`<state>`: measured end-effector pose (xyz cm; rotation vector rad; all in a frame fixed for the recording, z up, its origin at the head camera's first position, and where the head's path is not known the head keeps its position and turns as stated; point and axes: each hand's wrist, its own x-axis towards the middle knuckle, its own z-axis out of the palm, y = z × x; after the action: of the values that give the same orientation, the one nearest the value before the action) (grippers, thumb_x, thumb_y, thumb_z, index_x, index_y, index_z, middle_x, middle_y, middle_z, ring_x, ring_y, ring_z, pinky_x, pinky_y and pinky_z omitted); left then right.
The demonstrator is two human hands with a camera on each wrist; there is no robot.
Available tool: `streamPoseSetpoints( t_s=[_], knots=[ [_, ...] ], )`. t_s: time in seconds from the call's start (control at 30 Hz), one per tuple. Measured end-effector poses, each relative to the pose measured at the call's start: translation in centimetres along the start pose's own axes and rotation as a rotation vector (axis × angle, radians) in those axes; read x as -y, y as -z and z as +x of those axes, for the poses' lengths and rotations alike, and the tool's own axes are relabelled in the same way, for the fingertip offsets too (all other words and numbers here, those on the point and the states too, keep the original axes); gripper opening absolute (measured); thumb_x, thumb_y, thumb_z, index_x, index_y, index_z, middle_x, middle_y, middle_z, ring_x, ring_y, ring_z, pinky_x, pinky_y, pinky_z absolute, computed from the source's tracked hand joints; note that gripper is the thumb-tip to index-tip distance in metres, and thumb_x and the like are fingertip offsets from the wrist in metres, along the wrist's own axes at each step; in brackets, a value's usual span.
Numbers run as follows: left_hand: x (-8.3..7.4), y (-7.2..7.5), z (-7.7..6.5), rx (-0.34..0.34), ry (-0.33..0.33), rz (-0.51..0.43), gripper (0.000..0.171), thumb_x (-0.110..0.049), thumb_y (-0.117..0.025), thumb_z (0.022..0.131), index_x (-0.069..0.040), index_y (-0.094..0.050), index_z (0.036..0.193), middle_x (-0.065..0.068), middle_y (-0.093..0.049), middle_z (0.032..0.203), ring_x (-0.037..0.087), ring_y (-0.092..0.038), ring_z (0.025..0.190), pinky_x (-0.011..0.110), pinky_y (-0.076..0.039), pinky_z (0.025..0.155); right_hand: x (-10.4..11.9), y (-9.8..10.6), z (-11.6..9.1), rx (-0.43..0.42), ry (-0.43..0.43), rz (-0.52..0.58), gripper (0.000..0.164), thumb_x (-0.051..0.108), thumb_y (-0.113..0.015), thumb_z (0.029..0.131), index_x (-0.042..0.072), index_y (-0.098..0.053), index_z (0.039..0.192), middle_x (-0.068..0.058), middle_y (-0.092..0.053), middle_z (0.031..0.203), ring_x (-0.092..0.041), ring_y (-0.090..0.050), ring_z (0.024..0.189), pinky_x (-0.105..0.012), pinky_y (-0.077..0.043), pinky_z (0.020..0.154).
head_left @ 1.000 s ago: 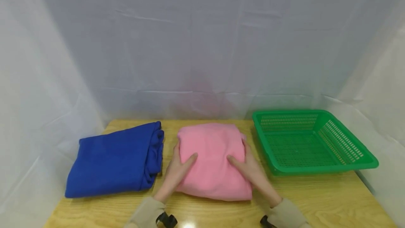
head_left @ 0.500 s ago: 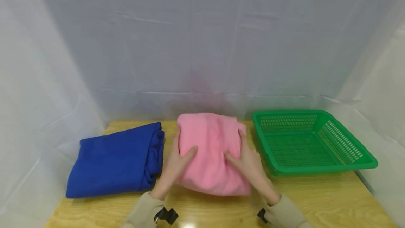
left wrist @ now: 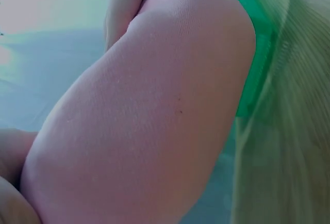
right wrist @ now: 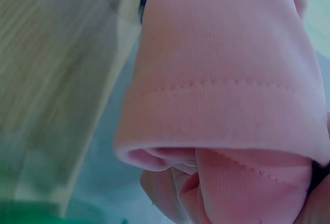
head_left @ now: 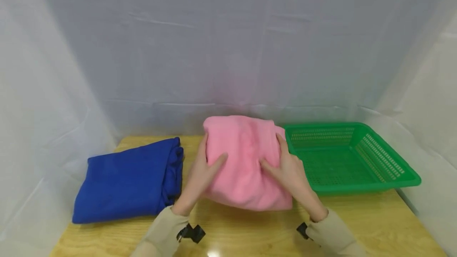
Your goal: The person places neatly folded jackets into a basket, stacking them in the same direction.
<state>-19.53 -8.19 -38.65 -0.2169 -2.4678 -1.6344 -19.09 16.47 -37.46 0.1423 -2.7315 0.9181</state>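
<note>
Both hands hold a folded pink garment (head_left: 239, 162) up off the table, one at each side. The left hand (head_left: 202, 173) grips its left edge, thumb on top and fingers running underneath, mostly hidden. At the right edge, the right hand (head_left: 290, 171) grips it the same way, its thumb pressing a crease into the cloth. In the right wrist view, a stitched hem (right wrist: 216, 95) shows on the garment, with fingertips (right wrist: 162, 193) beneath the folded layers. The left wrist view shows the garment's rounded, smooth side (left wrist: 139, 105) well above the wood.
A folded blue garment (head_left: 125, 181) lies on the left of the wooden table (head_left: 246, 235). On the right stands a green plastic basket (head_left: 335, 165) with slotted walls, partly behind the right hand. Pale sheeting (head_left: 228, 50) hangs close behind and at both sides.
Both hands have raised the pink garment from the table, moving it up and away, then slightly right toward the green basket. The blue garment and basket stay put.
</note>
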Motion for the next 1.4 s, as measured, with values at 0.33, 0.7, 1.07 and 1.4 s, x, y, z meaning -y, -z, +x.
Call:
streamPoseSetpoints(
  t_s=[0.33,0.7,1.07,1.4],
  knots=[
    [-4.6,-2.6,1.7,0.093,-0.059,-0.042,0.092,-0.041,-0.067,0.096,-0.022,-0.011,0.165,0.014,-0.031,0.163,0.038,-0.042,0.142,0.054,-0.036,0.115,-1.1,6.9,-0.5,0.004,-0.057,-0.053,0.096,0.053,-0.066,0.093,0.009,-0.017,0.162,-0.031,-0.067,0.106,-0.036,-0.067,0.078,-0.044,-0.053,0.063],
    [-9.0,-9.3,2.7,0.274,-0.063,-0.235,0.090,-0.039,-0.066,0.097,-0.020,-0.010,0.165,0.016,-0.036,0.161,0.031,-0.050,0.136,0.046,-0.043,0.111,-6.3,15.1,-1.6,0.097,-0.156,-0.106,0.100,0.061,-0.058,0.095,0.013,-0.003,0.165,-0.037,-0.032,0.154,-0.060,-0.043,0.127,-0.072,-0.041,0.094],
    [-10.5,-17.1,2.4,0.390,0.127,-0.456,0.097,-0.041,-0.067,0.095,-0.019,-0.003,0.165,0.014,-0.043,0.156,0.025,-0.058,0.127,0.043,-0.048,0.105,-13.7,21.4,-0.8,0.240,-0.141,-0.004,0.070,0.041,-0.056,0.103,0.004,-0.031,0.158,-0.026,-0.047,0.145,-0.007,-0.058,0.109,-0.032,-0.050,0.087],
    [-8.3,-20.5,3.6,0.330,0.289,-0.545,0.102,-0.032,-0.068,0.093,0.000,0.000,0.162,0.019,-0.020,0.166,0.029,-0.030,0.149,0.044,-0.031,0.120,-17.5,20.7,3.8,0.444,-0.220,0.003,0.073,0.052,-0.049,0.104,0.004,-0.031,0.157,-0.024,-0.044,0.151,-0.035,-0.052,0.127,-0.036,-0.050,0.089]
  ],
)
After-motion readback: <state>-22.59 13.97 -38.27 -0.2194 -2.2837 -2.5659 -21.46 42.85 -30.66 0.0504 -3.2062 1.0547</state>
